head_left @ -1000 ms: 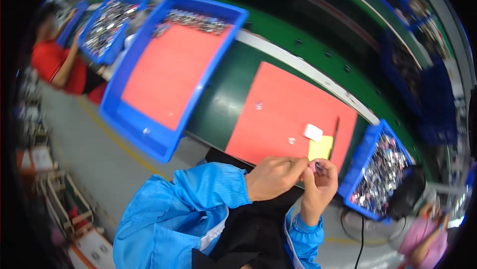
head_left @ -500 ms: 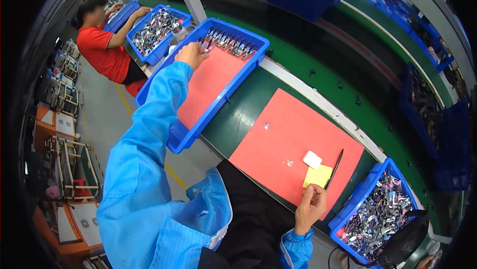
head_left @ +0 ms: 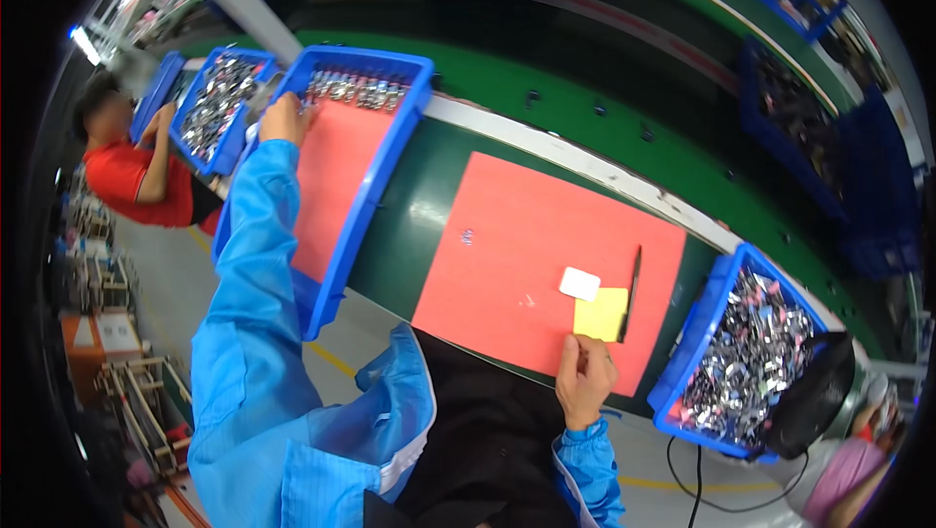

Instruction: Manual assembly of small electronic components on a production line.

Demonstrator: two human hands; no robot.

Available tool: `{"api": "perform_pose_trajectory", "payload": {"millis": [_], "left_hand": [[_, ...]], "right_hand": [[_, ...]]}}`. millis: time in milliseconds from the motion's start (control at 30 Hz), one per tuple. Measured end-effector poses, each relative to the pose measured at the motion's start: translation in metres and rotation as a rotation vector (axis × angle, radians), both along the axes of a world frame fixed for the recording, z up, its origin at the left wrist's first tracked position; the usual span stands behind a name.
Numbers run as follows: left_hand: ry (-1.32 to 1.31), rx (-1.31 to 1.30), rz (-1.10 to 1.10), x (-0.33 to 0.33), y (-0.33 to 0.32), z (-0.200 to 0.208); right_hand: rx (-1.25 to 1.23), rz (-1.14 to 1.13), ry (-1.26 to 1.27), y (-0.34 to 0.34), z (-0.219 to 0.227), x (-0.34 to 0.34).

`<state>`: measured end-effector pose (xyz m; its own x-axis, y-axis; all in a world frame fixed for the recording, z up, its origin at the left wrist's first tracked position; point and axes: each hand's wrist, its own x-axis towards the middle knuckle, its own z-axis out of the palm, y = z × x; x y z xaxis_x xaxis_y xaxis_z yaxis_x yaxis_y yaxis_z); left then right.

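Observation:
My left hand (head_left: pixel 284 120) reaches into the long blue tray (head_left: pixel 357 220) at the left, its fingers closed by the left end of a row of small shiny metal clip-like pieces (head_left: pixel 361 91). What the fingertips hold, if anything, is hidden. Red sheeting (head_left: pixel 336 172) lines the tray. My right hand (head_left: pixel 585 382) is at the near edge of a red sheet (head_left: pixel 497 279) on the table, thumb and fingers drawn together in a pinch. Anything between them is too small to make out. Just beyond it lies a yellow paper square (head_left: pixel 602 314), with a white block (head_left: pixel 580 283) and a black pen (head_left: pixel 632 284) beside it.
A blue bin (head_left: pixel 673 384) heaped with metal pieces stands at the right, with a black object (head_left: pixel 814 396) at its side. Far left, a person in red (head_left: pixel 136 182) works by another filled bin (head_left: pixel 232 104). Beyond the table runs a green surface (head_left: pixel 575 104) with small dark pieces.
The whole view has shifted, so the trays and table appear further left. My left hand stays by the row's left end, slightly lower against it. My right hand keeps its pinch near the yellow paper.

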<state>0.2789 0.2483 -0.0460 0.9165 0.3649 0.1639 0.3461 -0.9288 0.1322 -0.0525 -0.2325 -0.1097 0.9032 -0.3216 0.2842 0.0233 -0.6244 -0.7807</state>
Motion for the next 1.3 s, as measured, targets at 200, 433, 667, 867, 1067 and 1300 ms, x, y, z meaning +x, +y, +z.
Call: {"api": "perform_pose_trajectory", "payload": {"millis": [200,433,667,867,1067,1300], "left_hand": [[0.008,-0.241,-0.822,0.004,-0.218,0.041],[0.051,0.023,-0.486,0.056,-0.323,-0.054],[0.035,-0.505,-0.823,-0.021,-0.375,0.005],[0.016,-0.701,-1.169,-0.167,-0.372,0.001],[-0.162,-0.386,-1.38,-0.185,-0.353,-0.025],[-0.146,-0.394,-1.404,-0.181,-0.355,-0.019]], "right_hand": [[-0.003,0.018,-0.02,-0.002,0.005,0.002],[-0.033,0.032,-0.123,-0.004,0.003,0.008],[0.008,0.057,-0.086,-0.011,0.004,0.004],[0.043,0.118,-0.101,-0.014,0.006,0.001],[0.033,0.122,-0.152,-0.013,0.004,0.005],[0.047,0.082,-0.1,-0.02,0.016,0.002]]}}
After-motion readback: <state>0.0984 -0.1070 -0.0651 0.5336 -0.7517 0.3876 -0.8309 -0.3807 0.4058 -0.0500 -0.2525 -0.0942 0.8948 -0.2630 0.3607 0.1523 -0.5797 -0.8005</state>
